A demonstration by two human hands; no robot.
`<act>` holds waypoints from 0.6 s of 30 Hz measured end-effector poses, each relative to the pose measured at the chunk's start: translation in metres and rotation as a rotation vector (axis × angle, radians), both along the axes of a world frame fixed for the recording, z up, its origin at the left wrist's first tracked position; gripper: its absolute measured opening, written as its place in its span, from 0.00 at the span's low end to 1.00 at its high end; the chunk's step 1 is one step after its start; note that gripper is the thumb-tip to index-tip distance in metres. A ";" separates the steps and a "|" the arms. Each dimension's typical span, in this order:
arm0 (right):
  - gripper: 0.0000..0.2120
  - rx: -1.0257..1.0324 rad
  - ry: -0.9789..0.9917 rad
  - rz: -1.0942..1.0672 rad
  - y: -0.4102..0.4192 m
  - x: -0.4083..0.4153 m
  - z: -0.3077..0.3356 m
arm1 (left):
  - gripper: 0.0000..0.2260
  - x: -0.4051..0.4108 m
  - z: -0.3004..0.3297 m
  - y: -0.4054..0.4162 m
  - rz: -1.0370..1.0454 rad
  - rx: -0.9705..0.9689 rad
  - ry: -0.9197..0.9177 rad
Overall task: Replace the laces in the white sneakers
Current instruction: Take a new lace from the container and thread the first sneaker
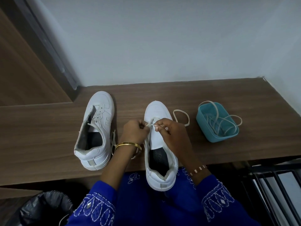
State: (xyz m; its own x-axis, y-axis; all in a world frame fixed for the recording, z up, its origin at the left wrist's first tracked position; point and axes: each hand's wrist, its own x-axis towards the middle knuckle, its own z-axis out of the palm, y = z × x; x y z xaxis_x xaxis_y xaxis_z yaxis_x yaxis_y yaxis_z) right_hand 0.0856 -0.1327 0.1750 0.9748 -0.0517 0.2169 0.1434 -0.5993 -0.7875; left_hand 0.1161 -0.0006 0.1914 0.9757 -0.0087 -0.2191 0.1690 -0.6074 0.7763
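— Fingers point(156, 127) of both hands are pinched tight on the lace point(150, 123), low on the near sneaker point(160, 144), right over the bottom eyelets by the toe. Left hand point(135, 133) curls round one bit, right hand point(172, 136) nips the other, tips nearly touching.

— Which step, then?

— Threading, I'd say, w/ only the lowest holes done; tongue above my knuckles shows bare. Can't tell if this lace is old or new. Heel hangs off the table edge point(48, 176) toward my lap.

— Next move?

— Prob. feed each end up through the next pair of eyelets, keeping both sides even; needs a fine pinch on the tip, small holes.

— And the rest?

— A lace tail runs under my left wrist. Other sneaker point(96, 128) sits to the left, partly laced, lace end dangling at its side. Further right, a loose lace loop point(181, 117) beside the toe, then the blue tub point(216, 134) w/ more laces point(223, 123) spilling over its rim.
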 end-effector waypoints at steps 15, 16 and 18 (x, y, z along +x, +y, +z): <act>0.14 0.509 -0.044 -0.206 -0.026 0.009 0.064 | 0.05 -0.017 -0.019 0.002 0.108 -0.142 -0.141; 0.14 0.475 0.023 -0.149 -0.022 0.007 0.062 | 0.05 -0.017 -0.020 0.003 0.108 -0.183 -0.140; 0.15 0.412 0.115 -0.059 -0.011 0.003 0.054 | 0.05 -0.017 -0.020 0.005 0.088 -0.200 -0.140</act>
